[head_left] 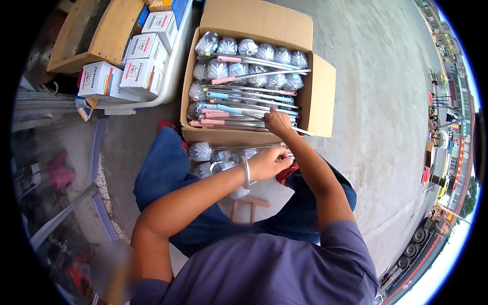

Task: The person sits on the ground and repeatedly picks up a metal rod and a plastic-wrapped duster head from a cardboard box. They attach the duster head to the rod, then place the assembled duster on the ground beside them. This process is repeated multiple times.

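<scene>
An open cardboard box (pixel 323 96) stands in front of me, holding rows of plastic-wrapped, round white brush heads (pixel 247 47). Across them lie several thin metal brush handles (pixel 249 96) with pink, blue or green grips. My right hand (pixel 278 122) is closed around a metal brush handle over the box's near right part; its pale end sticks out past the hand. Nearer to me, my left hand (pixel 269 162), a bangle at its wrist, has its fingers curled together; what they hold is hidden. A wrapped brush (pixel 201 151) lies below the box, its rod running toward that hand.
More wrapped brush heads (pixel 203 170) lie between my feet, near a small brown stool frame (pixel 249 204). At left, a white tub (pixel 175 76) holds several white cartons (pixel 140 76) and a wooden crate (pixel 96 35). Concrete floor (pixel 376 101) stretches right, toward a parked truck (pixel 417 254).
</scene>
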A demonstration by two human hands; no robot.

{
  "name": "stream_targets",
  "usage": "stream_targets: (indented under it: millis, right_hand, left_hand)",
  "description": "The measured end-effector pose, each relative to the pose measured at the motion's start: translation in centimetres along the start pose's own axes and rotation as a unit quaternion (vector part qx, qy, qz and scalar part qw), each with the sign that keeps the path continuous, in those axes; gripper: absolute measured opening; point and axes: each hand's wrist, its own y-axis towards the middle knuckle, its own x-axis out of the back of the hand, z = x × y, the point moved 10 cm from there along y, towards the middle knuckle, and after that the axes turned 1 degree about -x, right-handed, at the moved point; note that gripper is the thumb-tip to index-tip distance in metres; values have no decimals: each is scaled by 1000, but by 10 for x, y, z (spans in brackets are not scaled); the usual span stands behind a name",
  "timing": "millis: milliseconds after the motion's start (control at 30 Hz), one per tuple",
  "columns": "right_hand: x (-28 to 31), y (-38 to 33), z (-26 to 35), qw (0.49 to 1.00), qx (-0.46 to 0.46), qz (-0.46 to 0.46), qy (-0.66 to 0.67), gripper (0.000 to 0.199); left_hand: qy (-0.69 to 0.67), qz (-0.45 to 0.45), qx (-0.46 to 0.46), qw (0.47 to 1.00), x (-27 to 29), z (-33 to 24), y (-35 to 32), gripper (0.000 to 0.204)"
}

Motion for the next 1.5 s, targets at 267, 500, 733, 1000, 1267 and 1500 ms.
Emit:
stream_targets:
  millis: [267, 500, 733, 1000, 1267, 1500]
  right_hand:
    - [121, -96, -90, 672, -245, 35, 698, 27]
    - [150, -112, -33, 532, -208, 6, 821, 16]
    - [154, -125, -39, 510, -223, -26, 830, 19]
    - [144, -118, -17, 530, -190, 27, 826, 18]
    - [190, -130, -34, 735, -130, -174, 642, 66]
    - [191, -126, -33, 793, -108, -245, 547, 33]
  left_hand:
    - [-33, -45, 117, 992, 63, 96, 24, 26]
    - [237, -447, 205, 838, 279, 187, 34, 30]
    - [287, -432, 337, 786, 341, 226, 115, 102]
    - [9, -379, 269, 885, 358, 259, 135, 103]
    - [-196, -213, 368, 883, 325, 207, 27, 53]
    - [-395, -278, 65, 873, 205, 7, -12, 53]
